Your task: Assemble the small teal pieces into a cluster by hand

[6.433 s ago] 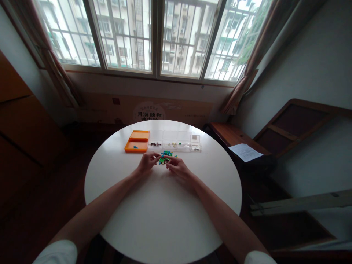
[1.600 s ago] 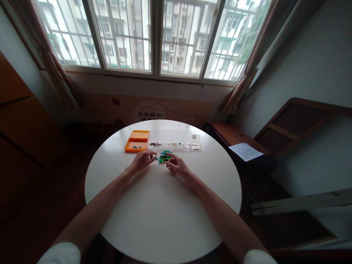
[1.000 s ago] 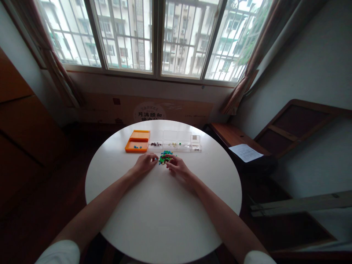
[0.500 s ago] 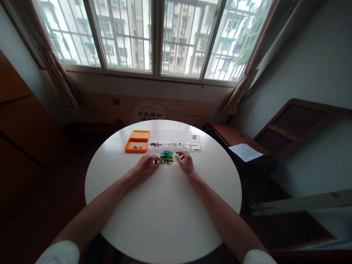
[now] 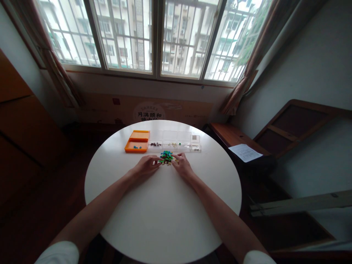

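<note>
A heap of small mixed pieces (image 5: 166,157), green, blue, dark and cream, lies on the white round table (image 5: 167,212); the kind of piece is too small to make out. At its left edge rests my left hand (image 5: 147,165), fingers bent, with a gap between thumb and forefinger. My right hand (image 5: 183,167) is against the heap's right side, thumb and fingertips apart at the pieces. No piece can be clearly seen held in either hand. Some cream pieces lie loose at the heap's front edge.
Behind the heap stands an open orange case (image 5: 136,149) with several blue pieces. Beside it, clear plastic boxes (image 5: 165,148) hold dark, cream and green pieces. A small clear box (image 5: 195,143) ends the row. Right of the table, a paper sheet (image 5: 245,152) lies on a wooden surface.
My right hand has moved left, from beside the heap to touching its right side. My left hand stays at the left edge, its fingertips slightly nearer the pieces.
</note>
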Motion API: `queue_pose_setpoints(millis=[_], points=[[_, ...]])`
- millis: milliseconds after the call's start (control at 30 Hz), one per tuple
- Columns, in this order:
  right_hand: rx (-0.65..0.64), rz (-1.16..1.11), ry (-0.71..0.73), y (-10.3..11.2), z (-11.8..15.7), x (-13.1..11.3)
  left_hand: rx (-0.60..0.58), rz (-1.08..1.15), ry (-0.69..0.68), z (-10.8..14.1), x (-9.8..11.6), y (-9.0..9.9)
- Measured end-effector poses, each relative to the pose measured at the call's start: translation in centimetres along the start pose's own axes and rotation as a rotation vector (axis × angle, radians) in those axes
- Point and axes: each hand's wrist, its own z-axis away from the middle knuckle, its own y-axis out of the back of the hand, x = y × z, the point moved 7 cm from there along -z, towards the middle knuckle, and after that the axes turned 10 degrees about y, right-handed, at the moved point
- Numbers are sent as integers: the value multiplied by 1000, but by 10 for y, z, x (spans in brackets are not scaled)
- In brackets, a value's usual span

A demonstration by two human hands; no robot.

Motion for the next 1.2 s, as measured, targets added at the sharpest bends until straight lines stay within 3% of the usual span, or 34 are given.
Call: queue_pose_setpoints(millis=[267, 600, 800, 1033, 1200], points=[[77, 144, 104, 5, 1, -13, -7, 0, -20, 0, 1, -2], [-29, 148, 167, -1, 4, -24, -8, 31, 13, 1, 1, 0], [-30, 97, 227, 0, 4, -31, 14, 42, 12, 2, 1, 2], [-157, 105, 309, -7, 7, -42, 48, 12, 34, 0, -1, 0], [-117, 121, 286, -6, 6, -39, 74, 3, 51, -1, -3, 0]])
